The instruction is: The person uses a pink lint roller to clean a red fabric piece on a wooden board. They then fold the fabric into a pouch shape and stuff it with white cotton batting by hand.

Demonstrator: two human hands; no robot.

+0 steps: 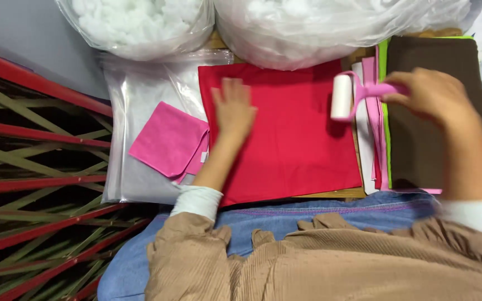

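Note:
A red square of fabric (297,134) lies flat on the table in front of me. My left hand (233,108) presses palm-down on its left part, fingers spread. My right hand (433,95) grips the pink handle of a lint roller (342,97), whose white roll hovers over or touches the red fabric's right edge. A folded pink cloth (165,139) lies to the left on a clear plastic bag (140,95).
Two large clear bags of white stuffing (135,25) (330,25) sit at the back. A stack of fabrics, brown on top (419,134) with green and pink edges, lies to the right. A red and olive woven rack (29,167) stands at left.

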